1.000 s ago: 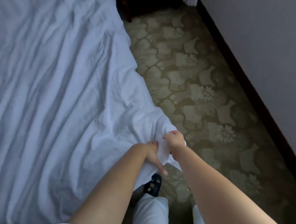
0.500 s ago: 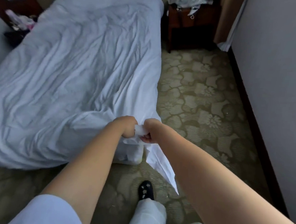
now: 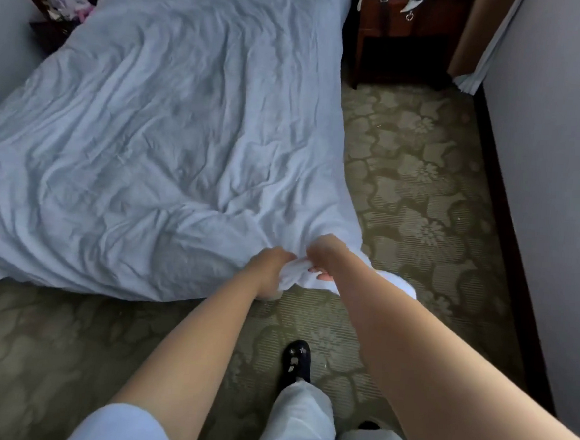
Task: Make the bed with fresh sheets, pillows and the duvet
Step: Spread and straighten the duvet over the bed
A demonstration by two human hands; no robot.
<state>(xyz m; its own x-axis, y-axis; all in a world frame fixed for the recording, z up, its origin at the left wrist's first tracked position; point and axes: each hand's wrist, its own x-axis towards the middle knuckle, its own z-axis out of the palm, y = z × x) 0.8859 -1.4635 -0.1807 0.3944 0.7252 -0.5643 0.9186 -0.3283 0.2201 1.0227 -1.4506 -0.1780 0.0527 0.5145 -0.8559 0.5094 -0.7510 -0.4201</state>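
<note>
Both hands have moved a bit to the right since the last picture, and more floor shows. The left hand [image 3: 271,266] and right hand [image 3: 325,253] each grip the bunched corner of the white sheet [image 3: 171,136] — it spreads over the bed from the hands toward 10 o'clock.

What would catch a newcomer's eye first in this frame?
Most striking is the big rumpled white sheet spread over the bed, filling the upper left of the view. At its near right corner, the left hand and right hand grip one bunched wad of the fabric, close together above the patterned carpet. A dark wooden nightstand stands at the top, beside the bed.
</note>
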